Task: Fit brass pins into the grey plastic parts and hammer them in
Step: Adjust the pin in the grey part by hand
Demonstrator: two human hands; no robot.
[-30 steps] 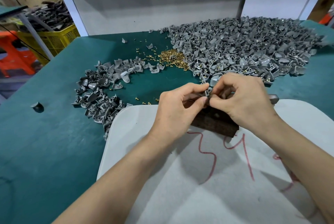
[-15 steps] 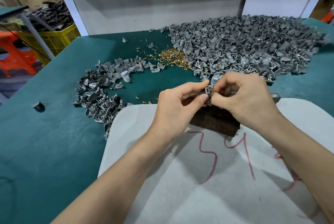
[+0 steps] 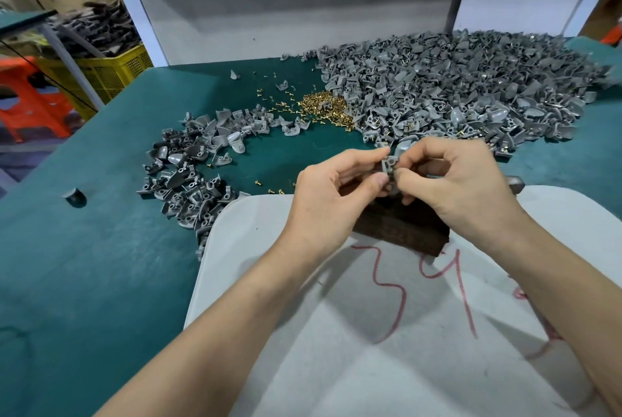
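- While both hands meet over the dark block (image 3: pixel 400 228), we see the left hand (image 3: pixel 336 194) pinching a small grey part (image 3: pixel 390 162) between thumb and forefinger.
- The right hand (image 3: pixel 461 188) pinches the same part from the right, fingers bent; we cannot tell if it holds a pin.
- The part is matte plastic with round holes.
- The rough block sits on a white board (image 3: pixel 336 349) scrawled in red.
- Far right lies a big heap (image 3: pixel 471 90) of parts, left a small heap (image 3: pixel 188 174), and between them shiny brass pins (image 3: pixel 324 107) on the green table (image 3: pixel 84 265).
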